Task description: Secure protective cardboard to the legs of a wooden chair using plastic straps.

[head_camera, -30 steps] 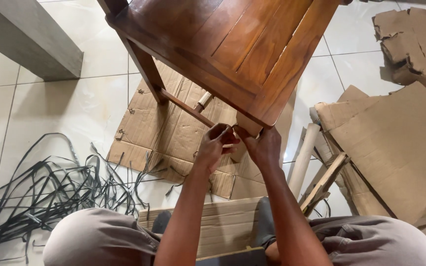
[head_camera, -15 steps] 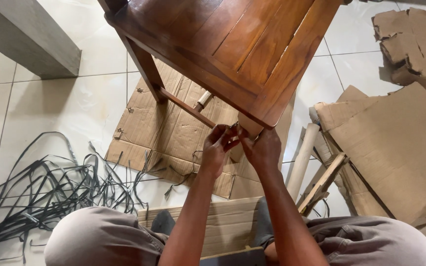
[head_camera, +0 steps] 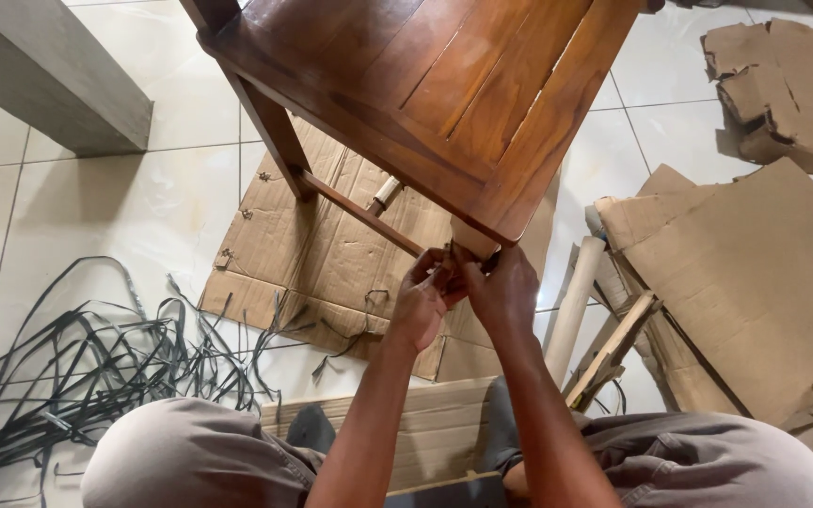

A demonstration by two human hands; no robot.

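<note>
A dark brown wooden chair (head_camera: 444,85) stands before me on flattened cardboard (head_camera: 331,245), seen from above. Its near front leg (head_camera: 470,237) is wrapped in brown paper or cardboard. My left hand (head_camera: 421,301) and my right hand (head_camera: 502,292) meet just under the seat's near corner, fingers pinched together on the wrapping of that leg. What exactly sits between the fingertips is hidden. A thin rung (head_camera: 359,212) runs from the far leg toward my hands.
A tangle of black plastic straps (head_camera: 96,357) lies on the tiled floor at left. Cardboard sheets (head_camera: 755,273) and a cardboard tube (head_camera: 574,306) lie at right, torn cardboard (head_camera: 783,85) at top right. A grey beam (head_camera: 49,71) crosses top left. My knees fill the bottom.
Both hands have closed in tighter and slightly upward at the leg's wrapping; the left hand's fingers, spread a second ago, now curl against the right hand. The chair has not moved.
</note>
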